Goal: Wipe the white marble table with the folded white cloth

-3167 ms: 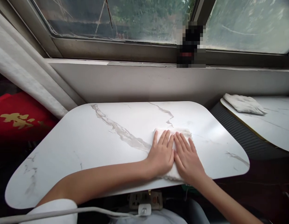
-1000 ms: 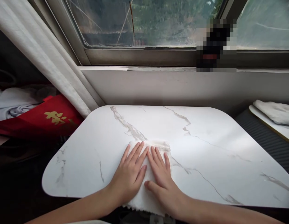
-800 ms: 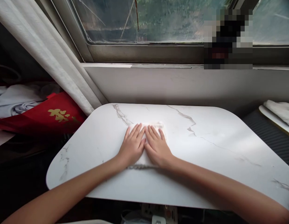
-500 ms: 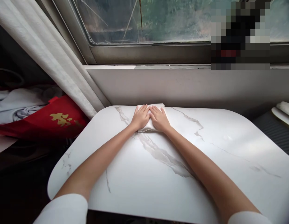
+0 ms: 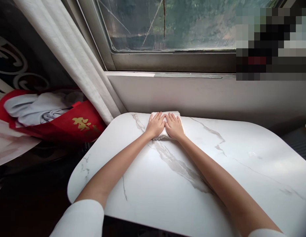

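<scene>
A white folded cloth lies at the far edge of a white marble-patterned table, close to the wall under the window. My left hand and my right hand press flat on the cloth side by side, fingers together and pointing toward the wall. Both arms are stretched far out over the tabletop. Most of the cloth is hidden under my palms.
A white curtain hangs at the left of the window sill. A red fabric with gold print and grey cloth lie left of the table. A dark ribbed surface sits at the right.
Both hands have pushed the cloth from the table's near edge across to its far edge by the wall. In the last half second the hands stayed there while the view shifted left.
</scene>
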Demonstrator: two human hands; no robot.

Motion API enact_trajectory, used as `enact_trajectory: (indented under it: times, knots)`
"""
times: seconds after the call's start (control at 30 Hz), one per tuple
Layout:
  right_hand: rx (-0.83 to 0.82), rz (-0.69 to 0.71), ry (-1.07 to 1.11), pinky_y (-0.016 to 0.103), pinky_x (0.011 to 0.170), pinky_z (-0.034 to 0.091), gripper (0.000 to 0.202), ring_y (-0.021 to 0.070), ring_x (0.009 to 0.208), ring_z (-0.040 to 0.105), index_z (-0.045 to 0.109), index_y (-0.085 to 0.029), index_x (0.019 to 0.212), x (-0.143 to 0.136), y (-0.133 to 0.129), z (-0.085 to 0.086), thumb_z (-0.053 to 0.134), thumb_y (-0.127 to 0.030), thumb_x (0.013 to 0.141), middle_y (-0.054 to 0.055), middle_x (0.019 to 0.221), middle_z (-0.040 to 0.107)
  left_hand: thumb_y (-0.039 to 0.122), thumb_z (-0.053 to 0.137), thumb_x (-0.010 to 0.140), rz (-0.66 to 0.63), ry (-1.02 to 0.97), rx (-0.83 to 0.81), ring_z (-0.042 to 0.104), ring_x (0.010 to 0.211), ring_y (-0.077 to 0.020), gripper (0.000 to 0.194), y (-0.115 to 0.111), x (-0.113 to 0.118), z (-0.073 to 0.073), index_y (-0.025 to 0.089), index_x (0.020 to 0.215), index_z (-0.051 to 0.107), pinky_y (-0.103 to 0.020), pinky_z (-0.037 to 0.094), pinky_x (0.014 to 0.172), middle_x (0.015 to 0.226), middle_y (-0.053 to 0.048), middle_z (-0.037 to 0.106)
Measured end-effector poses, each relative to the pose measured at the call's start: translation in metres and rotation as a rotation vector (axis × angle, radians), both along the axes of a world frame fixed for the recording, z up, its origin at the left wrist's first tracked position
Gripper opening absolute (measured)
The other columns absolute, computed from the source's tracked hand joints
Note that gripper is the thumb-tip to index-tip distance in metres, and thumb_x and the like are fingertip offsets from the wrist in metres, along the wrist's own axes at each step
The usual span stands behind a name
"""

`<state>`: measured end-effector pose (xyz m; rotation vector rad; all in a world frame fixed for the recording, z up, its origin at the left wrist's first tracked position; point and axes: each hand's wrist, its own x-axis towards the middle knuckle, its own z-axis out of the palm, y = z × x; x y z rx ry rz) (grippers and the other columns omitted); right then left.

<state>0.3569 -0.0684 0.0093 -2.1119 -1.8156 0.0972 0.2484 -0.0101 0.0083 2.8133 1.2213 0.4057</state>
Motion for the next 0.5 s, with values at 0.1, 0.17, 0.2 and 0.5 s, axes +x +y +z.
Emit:
enact_trajectory:
  times: [0.1,0.17,0.2,0.5]
  knots:
    - [-0.074,0.028,0.087,0.041,0.113,0.007,0.054,0.0181,0.141,0.012,0.028,-0.013,0.144,-0.017,-0.027,0.004,0.023,-0.026,0.092,0.009,0.153,0.020,0.024,0.027,0.095,-0.037,0.008,0.002,0.024,0.138,-0.0197,0.046,-0.026,-0.025,0.000,0.015,0.138,0.038,-0.044,0.013,0.114,0.148,-0.009,0.031]
    - [-0.115,0.056,0.153,0.043,0.113,0.005,0.056,0.0177,0.141,0.008,0.024,-0.014,0.146,-0.032,-0.051,0.007,0.025,-0.028,0.091,0.008,0.154,0.016,0.026,0.027,0.095,-0.072,0.003,0.002,0.022,0.138,-0.0199,0.046,-0.048,-0.045,0.001,0.015,0.139,0.037,-0.044,0.012,0.114,0.148,-0.009,0.031]
    - [-0.132,0.070,0.189,0.044,0.113,0.004,0.058,0.0178,0.141,0.005,0.023,-0.014,0.146,-0.040,-0.064,0.008,0.027,-0.028,0.090,0.008,0.154,0.013,0.026,0.027,0.095,-0.092,-0.001,-0.002,0.022,0.138,-0.0198,0.046,-0.060,-0.055,0.001,0.015,0.139,0.037,-0.044,0.011,0.114,0.149,-0.008,0.031]
    - [-0.351,0.362,0.586,0.050,0.110,-0.015,0.085,0.0177,0.136,-0.022,0.002,-0.012,0.148,-0.109,-0.171,0.024,0.043,-0.020,0.074,0.002,0.153,-0.011,0.024,0.028,0.096,-0.193,-0.002,-0.046,0.017,0.140,-0.0196,0.050,-0.157,-0.150,0.009,0.020,0.146,0.023,-0.045,0.011,0.115,0.151,-0.005,0.024]
